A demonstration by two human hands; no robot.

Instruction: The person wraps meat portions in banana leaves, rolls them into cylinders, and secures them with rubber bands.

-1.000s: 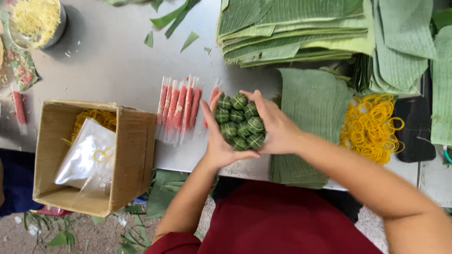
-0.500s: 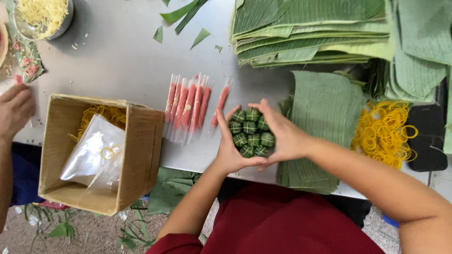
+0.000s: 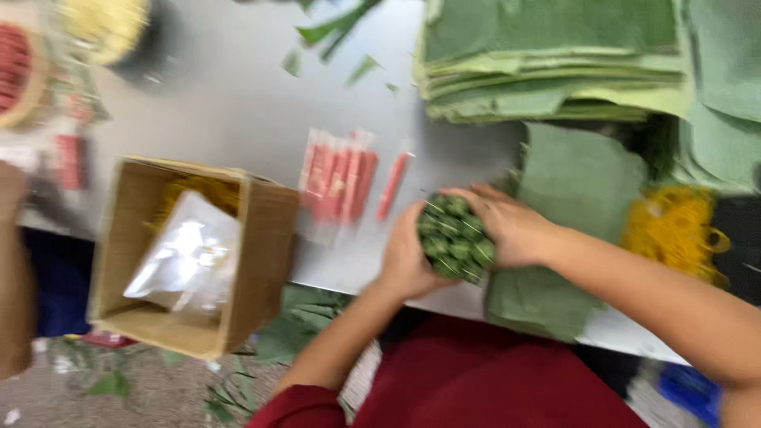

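Note:
Both my hands cup a tight cluster of small green leaf-wrapped parcels (image 3: 454,240) over the near edge of the grey table (image 3: 238,111). My left hand (image 3: 403,257) presses its left side and my right hand (image 3: 507,226) presses its right side and top. Just left of the cluster lie several thin pink sticks in clear wrappers (image 3: 339,184). A flat green leaf sheet (image 3: 583,178) lies under and behind my right hand. The picture is blurred.
An open cardboard box (image 3: 261,238) with a clear plastic bag and yellow rubber bands stands at the left. Stacked green leaves (image 3: 555,63) fill the back right, a heap of yellow rubber bands (image 3: 674,230) lies right. Another person's arm (image 3: 12,269) shows at the left edge.
The view has swung and blurred. The cluster stays between my two hands, now slightly nearer the table's edge. The other person's hand at the left has come further down.

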